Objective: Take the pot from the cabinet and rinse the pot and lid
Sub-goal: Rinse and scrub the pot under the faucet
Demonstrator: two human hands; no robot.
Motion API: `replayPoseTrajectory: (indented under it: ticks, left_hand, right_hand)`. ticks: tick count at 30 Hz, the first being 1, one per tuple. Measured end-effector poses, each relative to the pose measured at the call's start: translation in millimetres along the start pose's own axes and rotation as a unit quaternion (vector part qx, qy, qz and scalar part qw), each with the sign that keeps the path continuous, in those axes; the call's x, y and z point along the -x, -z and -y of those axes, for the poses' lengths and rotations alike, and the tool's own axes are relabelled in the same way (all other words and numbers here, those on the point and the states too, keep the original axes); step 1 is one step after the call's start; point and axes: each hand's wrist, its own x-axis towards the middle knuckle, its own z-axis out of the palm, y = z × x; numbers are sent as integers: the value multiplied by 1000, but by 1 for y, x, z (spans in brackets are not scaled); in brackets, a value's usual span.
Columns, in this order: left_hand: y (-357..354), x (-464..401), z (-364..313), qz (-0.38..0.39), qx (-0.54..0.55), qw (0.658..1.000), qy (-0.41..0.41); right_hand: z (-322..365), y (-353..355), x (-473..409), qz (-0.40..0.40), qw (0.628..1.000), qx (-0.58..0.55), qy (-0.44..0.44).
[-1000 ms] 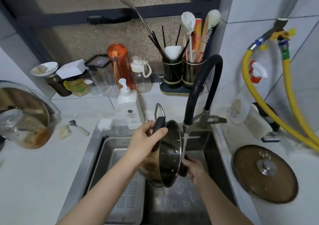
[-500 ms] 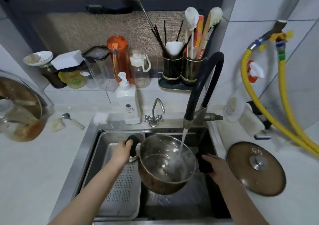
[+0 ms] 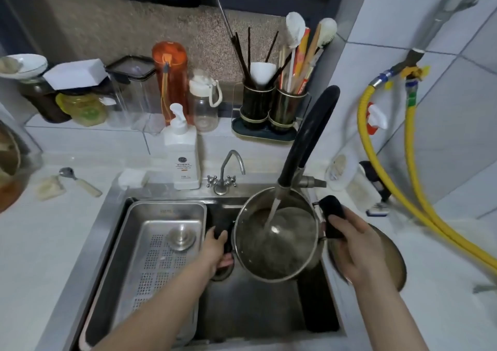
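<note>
Holding the pot (image 3: 277,240) level over the sink (image 3: 269,310), we now have it mouth-up under the black faucet (image 3: 306,140), where a second ago we had it tipped on its side with the opening facing right. Since half a second back we have also slid it to the right and toward the back of the basin, so the stream lands inside, left of centre, and water is pooling and churning over the bottom.

Our left hand (image 3: 215,248) has its fingers clamped on the left black handle, and our right hand (image 3: 352,245) has its fingers wrapped round the right black handle (image 3: 332,216); both grips look firm, though motion blur softens the detail.

The lid (image 3: 387,264) lies on the desk (image 3: 40,243) just to the right of the sink, mostly hidden behind our right wrist, and it looks untouched by water so far. The perforated steel tray (image 3: 161,243) fills the left part of the sink, beside the pot but apart from it.

We judge that the pot has gone from a pour-out to a refill, so its rinse is under way but not finished: a swirl and another tip-out seem due, and the lid is yet to be rinsed. Slopping water over the rim toward the desk is the main thing to watch.
</note>
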Motion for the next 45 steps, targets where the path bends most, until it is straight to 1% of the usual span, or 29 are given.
replayPoseTrajectory:
  ticks: [2, 3, 6, 7, 10, 11, 14, 17, 20, 22, 25, 29, 34, 41, 45]
  left_hand:
    - [-12, 0, 1, 28, 7, 1000, 8]
    - [-16, 1, 1, 30, -3, 1000, 6]
    - [-27, -8, 8, 34, -84, 996, -27]
    - [-31, -8, 9, 43, -100, 994, -25]
    - [-37, -11, 15, 59, -95, 994, 10]
    - [-38, -9, 15, 56, -96, 993, 26]
    - [-35, -14, 22, 37, -112, 992, 42]
    - [-36, -12, 22, 39, -95, 994, 40]
    - [-40, -7, 19, 59, -26, 997, 38]
    - [-45, -4, 16, 50, 13, 998, 34]
    - [-58, -1, 16, 63, 48, 996, 27]
    - [-73, 3, 18, 87, 112, 990, 23]
    - [-84, 4, 22, 73, 138, 987, 22]
    - [-89, 8, 10, 68, 148, 987, 11]
    - [-83, 4, -3, 49, 83, 995, -32]
  right_hand:
    - [6, -1, 5, -7, 1000, -9, 14]
    - [9, -3, 7, -11, 1000, -8, 20]
    - [11, -6, 14, -27, 998, 14, 53]
    - [10, -7, 16, -27, 997, 28, 65]
    - [1, -8, 18, -32, 993, 87, 74]
    - [-2, -10, 19, -35, 991, 109, 73]
    - [-8, -15, 22, -42, 984, 154, 75]
    - [-11, -22, 24, -44, 981, 169, 87]
    - [-11, -25, 31, -62, 979, 163, 108]
    - [-6, -25, 36, -80, 978, 149, 125]
    - [2, -22, 45, -92, 977, 134, 141]
    - [14, -18, 50, -95, 967, 166, 169]
    - [24, -22, 56, -98, 958, 177, 201]
    - [31, -31, 63, -107, 954, 176, 216]
    - [29, -32, 70, -117, 954, 167, 220]
